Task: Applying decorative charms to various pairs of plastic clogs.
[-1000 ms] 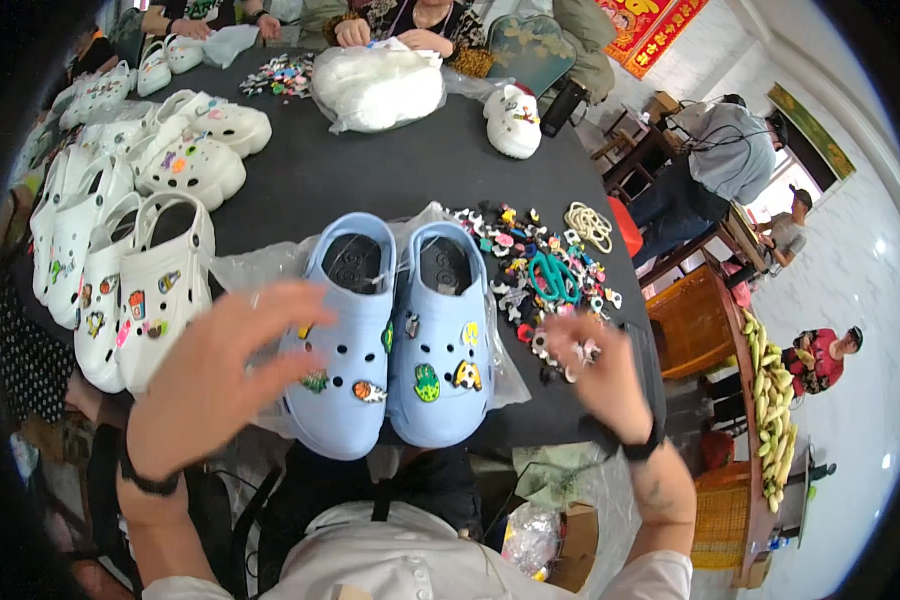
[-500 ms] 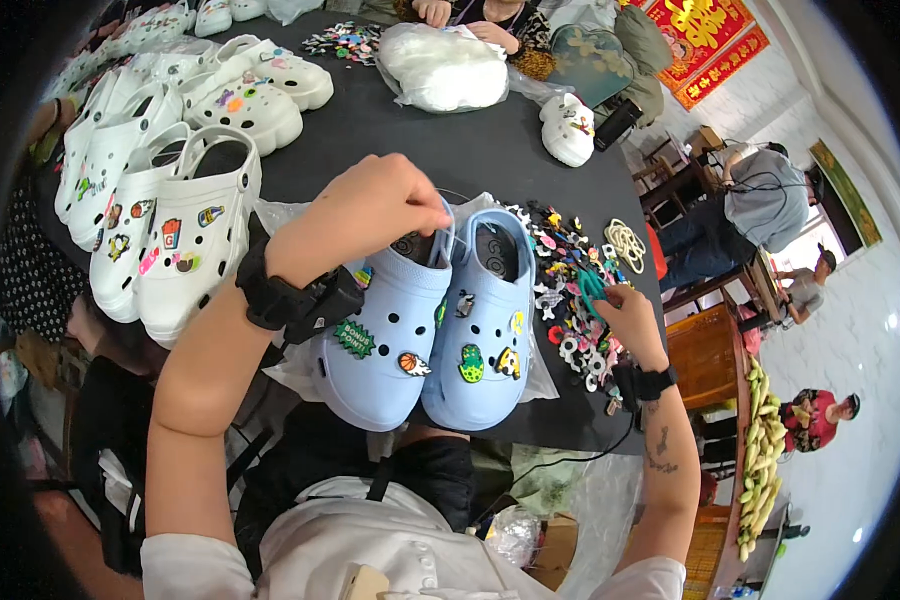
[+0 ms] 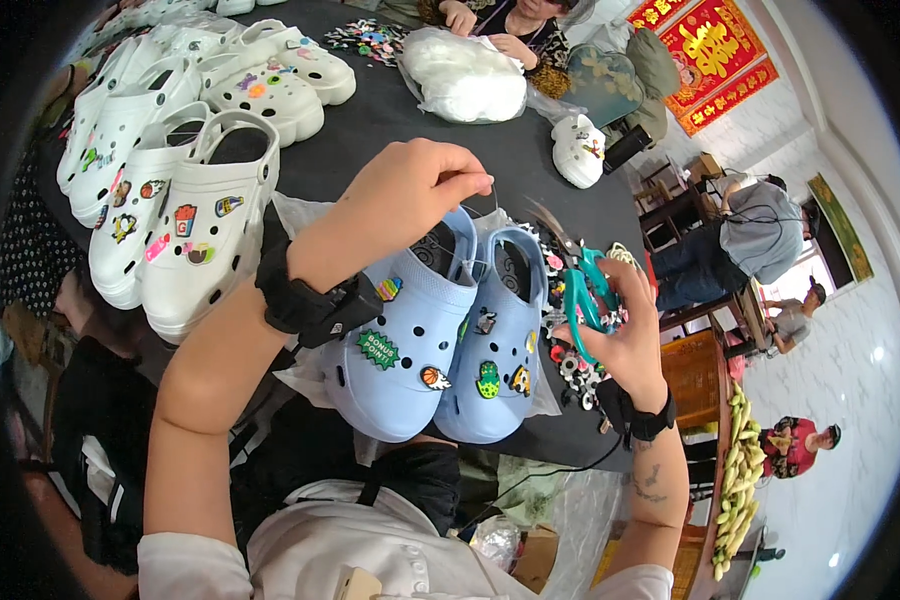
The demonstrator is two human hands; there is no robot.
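A pair of light blue clogs, the left clog (image 3: 395,385) and the right clog (image 3: 495,415), stands side by side with toes toward me, dotted with colourful charms. Above their heels my left hand (image 3: 400,195) is closed in a pinch on a thin clear cord (image 3: 495,208), which runs down to the clogs. Part of the left clog's heel is hidden behind my wrist. To the right of the clogs, my right hand (image 3: 625,330) grips scissors (image 3: 582,262) by their teal handles. The blades are parted and point up and left, near the cord without touching it.
White clogs with charms (image 3: 205,220) crowd the table's left side. Loose charms (image 3: 580,385) lie under my right hand, and more charms (image 3: 368,42) lie at the back. A white plastic bundle (image 3: 465,75) sits before another person (image 3: 515,30). One white clog (image 3: 578,150) stands far right.
My right hand has lifted the scissors off the charm pile and brought them up toward the clogs, blades parting. My left hand has pulled the cord upward. The view has shifted slightly.
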